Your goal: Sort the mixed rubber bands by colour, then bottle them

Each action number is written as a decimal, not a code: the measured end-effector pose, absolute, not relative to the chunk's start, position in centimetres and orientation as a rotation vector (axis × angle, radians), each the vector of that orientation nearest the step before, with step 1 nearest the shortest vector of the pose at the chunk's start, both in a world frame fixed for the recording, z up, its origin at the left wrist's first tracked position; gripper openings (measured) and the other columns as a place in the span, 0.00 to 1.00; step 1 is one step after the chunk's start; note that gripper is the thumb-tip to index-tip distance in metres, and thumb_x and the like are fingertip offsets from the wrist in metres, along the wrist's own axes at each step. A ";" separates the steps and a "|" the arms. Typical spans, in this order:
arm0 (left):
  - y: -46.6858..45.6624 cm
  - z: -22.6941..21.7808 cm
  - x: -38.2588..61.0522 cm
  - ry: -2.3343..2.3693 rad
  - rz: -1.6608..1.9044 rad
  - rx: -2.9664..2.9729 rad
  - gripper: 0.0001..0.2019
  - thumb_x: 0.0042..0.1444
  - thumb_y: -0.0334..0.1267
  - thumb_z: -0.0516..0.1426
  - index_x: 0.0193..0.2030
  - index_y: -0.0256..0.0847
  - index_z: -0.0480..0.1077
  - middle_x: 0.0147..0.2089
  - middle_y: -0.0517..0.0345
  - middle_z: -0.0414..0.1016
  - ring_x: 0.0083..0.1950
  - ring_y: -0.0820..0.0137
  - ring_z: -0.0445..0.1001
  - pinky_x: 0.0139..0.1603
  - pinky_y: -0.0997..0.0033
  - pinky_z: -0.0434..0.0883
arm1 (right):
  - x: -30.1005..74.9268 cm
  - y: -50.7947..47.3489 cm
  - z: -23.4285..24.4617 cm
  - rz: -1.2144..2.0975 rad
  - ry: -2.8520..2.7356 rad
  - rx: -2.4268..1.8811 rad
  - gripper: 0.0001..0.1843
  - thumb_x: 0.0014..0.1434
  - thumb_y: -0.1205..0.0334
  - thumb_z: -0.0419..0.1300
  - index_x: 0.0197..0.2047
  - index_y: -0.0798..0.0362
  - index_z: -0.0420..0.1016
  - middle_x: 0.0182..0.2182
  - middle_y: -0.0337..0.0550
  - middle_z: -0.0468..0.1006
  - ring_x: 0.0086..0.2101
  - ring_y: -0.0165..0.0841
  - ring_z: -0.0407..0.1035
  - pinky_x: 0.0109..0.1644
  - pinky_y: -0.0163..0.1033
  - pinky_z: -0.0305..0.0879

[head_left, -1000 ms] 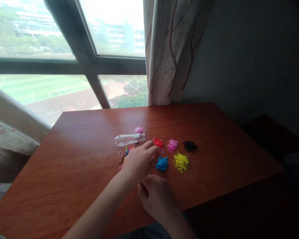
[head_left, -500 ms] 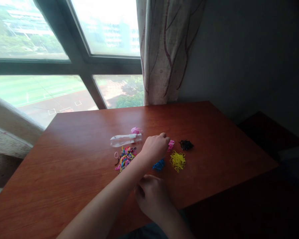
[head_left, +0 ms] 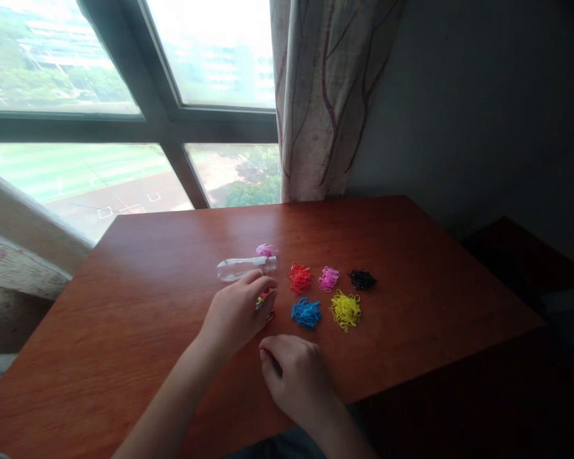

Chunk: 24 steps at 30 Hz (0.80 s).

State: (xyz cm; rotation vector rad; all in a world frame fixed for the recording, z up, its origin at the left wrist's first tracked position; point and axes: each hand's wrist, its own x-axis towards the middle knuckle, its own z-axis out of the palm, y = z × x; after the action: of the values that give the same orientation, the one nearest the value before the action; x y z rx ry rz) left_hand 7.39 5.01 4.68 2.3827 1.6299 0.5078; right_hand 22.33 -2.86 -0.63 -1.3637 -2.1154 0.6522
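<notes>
My left hand (head_left: 239, 310) hovers low over the mixed heap of small coloured rubber bands (head_left: 263, 299), covering most of it. Its thumb and forefinger are apart, and a few bands show between them. Nearer to me, my right hand (head_left: 294, 370) rests at the table with its fingers curled and pressed together; what they hold, if anything, is hidden. Beyond them lie sorted piles: red rubber bands (head_left: 300, 278), pink rubber bands (head_left: 329, 278), black rubber bands (head_left: 362, 279), blue rubber bands (head_left: 307, 313) and yellow rubber bands (head_left: 346, 310).
A clear plastic bottle (head_left: 239, 269) lies on its side behind my left hand, with a pink cap (head_left: 266, 250) just past its neck. The brown wooden table (head_left: 124, 319) meets a window and a patterned curtain (head_left: 310, 127) at the back.
My left hand has moved left from beside the red and pink piles to the mixed heap, and its fingers have parted. The right hand stays almost where it was.
</notes>
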 end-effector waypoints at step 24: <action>-2.6 -0.4 1.4 1.876 0.704 2.105 0.09 0.65 0.42 0.52 0.43 0.47 0.73 0.40 0.63 0.77 0.36 0.71 0.77 0.34 0.74 0.69 | 20.5 -2.4 -0.5 0.487 -2.076 -1.589 0.06 0.62 0.68 0.62 0.42 0.48 0.74 0.29 0.36 0.79 0.30 0.35 0.74 0.33 0.36 0.55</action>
State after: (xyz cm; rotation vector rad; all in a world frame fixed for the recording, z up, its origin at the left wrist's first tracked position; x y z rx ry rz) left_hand 1.41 -2.55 -0.37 2.1048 1.8761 0.7036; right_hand 20.49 -2.43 -0.54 -1.5893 -2.0758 0.4867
